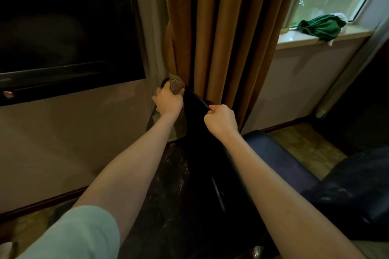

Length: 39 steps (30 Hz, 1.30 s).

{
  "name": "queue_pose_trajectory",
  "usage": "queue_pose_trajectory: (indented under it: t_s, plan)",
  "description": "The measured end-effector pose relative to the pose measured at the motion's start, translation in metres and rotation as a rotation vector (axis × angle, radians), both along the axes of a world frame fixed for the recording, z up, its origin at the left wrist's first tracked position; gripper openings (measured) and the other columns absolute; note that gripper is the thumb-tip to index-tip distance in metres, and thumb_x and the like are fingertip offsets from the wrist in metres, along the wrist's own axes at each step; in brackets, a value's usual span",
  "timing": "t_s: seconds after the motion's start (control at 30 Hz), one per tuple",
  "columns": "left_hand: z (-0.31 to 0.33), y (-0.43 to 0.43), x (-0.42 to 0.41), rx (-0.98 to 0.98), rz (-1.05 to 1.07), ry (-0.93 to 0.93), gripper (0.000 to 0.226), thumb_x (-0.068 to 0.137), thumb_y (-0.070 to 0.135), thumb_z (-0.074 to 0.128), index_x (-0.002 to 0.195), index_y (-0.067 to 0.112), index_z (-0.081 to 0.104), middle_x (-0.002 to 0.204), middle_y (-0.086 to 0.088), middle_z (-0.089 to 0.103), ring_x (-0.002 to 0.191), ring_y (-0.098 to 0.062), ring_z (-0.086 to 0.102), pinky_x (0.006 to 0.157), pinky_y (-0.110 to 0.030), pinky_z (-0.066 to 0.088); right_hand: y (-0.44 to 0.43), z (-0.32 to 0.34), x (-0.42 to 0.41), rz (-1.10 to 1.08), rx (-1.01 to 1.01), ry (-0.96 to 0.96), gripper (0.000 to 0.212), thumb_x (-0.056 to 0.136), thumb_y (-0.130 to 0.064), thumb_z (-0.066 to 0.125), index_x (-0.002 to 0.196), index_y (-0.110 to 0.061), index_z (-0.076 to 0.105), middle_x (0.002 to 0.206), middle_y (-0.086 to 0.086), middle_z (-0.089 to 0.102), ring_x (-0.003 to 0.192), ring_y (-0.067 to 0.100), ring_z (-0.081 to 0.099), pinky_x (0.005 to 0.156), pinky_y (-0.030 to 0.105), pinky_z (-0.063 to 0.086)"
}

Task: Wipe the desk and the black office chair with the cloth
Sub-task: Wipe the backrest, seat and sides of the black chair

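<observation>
**A:** What do the hands have hold of?

**B:** The left hand (168, 102), just left of centre, has its fingers curled round a bunched cloth (176, 86) and presses it on the top corner of the black office chair (195, 174). The right hand (221, 121), beside it, is fisted on the thin upper edge of the chair back, pinching it.

**A:** How should the wipe go?

**B:** I'd steady the back with the right hand, since a chair like this will likely turn away. Then draw the cloth down the panel in overlapping strokes. Pale specks and streaks show on the dark surface at lower centre, and those probably want firmer pressure.

**A:** What is the cloth like?

**B:** Soft, crumpled, mottled olive and brown, with a loose tail hanging below the wrist. The chair back looks smooth and faintly glossy, with a narrow rim. A padded dark blue part (280, 153) sits at lower right.

**A:** And around it?

**B:** A heavy brown curtain (221, 27) hangs in folds at upper centre, with a dark screen (63, 23) at upper left. A green rag (322, 27) lies on the pale windowsill (299, 39) at upper right. The desk isn't in view.
</observation>
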<state>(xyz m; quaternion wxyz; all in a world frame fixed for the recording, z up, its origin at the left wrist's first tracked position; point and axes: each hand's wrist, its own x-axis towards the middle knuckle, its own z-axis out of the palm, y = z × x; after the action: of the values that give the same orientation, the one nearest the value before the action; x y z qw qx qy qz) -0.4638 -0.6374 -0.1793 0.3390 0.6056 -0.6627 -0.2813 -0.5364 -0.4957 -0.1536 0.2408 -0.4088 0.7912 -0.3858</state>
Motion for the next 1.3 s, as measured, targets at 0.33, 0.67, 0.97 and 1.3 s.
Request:
queue_pose_trajectory:
  t_s: [0.33,0.67,0.97,1.3]
  plan:
    - [0.003,0.097,0.021,-0.223,-0.241,0.043,0.024,0.088,0.017,0.057,0.111,0.010,0.061,0.101,-0.016,0.059,0.099,-0.033,0.050,0.081,-0.033,0.032,0.012,0.016,0.011,-0.037,0.016,0.077,0.030,0.088,-0.009,0.047,0.112,-0.005,0.063,0.094,0.007,0.062,0.086,0.026,0.059,0.076,0.035,0.050]
    - [0.002,0.104,0.032,-0.106,-0.278,0.087,0.019,0.085,0.025,0.060,0.103,0.016,0.061,0.096,-0.009,0.060,0.093,-0.031,0.055,0.076,-0.034,0.039,0.005,0.017,0.010,-0.023,0.061,0.132,0.010,0.085,-0.015,0.053,0.087,-0.008,0.060,0.085,0.004,0.059,0.081,0.023,0.058,0.068,0.032,0.049]
    - [0.005,0.036,0.020,0.096,-0.079,0.095,0.030,0.088,0.031,0.061,0.115,0.016,0.060,0.117,-0.008,0.063,0.110,-0.029,0.055,0.088,-0.032,0.043,-0.024,0.028,0.012,0.007,0.218,0.389,0.027,0.087,-0.022,0.049,0.107,-0.007,0.060,0.110,0.013,0.061,0.104,0.032,0.055,0.089,0.040,0.047]
    - [-0.005,-0.011,0.034,0.064,-0.046,0.143,0.028,0.089,0.023,0.059,0.115,0.013,0.061,0.116,-0.012,0.064,0.109,-0.031,0.056,0.081,-0.027,0.040,-0.099,0.005,0.031,0.084,0.150,0.611,0.030,0.092,-0.020,0.049,0.119,-0.008,0.054,0.118,0.009,0.058,0.112,0.028,0.051,0.093,0.040,0.037]
